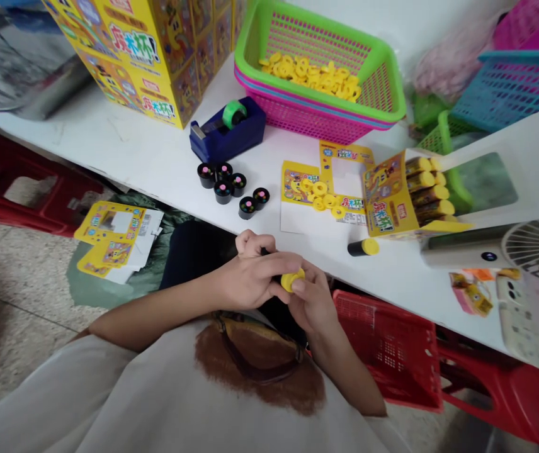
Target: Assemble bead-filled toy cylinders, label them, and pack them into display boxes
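- The left hand is curling its fingers around a dark piece, mostly hidden, probably to steady it.
- The right hand is pinching the yellow cap at one end of that piece, its thumb pressing on it; the cap is hovering just off the table, likely for working close in.
- Six black cups are standing near the dispenser, seemingly for easy reach.
- The green basket is holding yellow rings and nesting over a pink basket.
- More rings are lying on a flat carton, perhaps keeping some nearer.
- The open box is holding yellow-ended tubes; one loose tube is lying just beside it.
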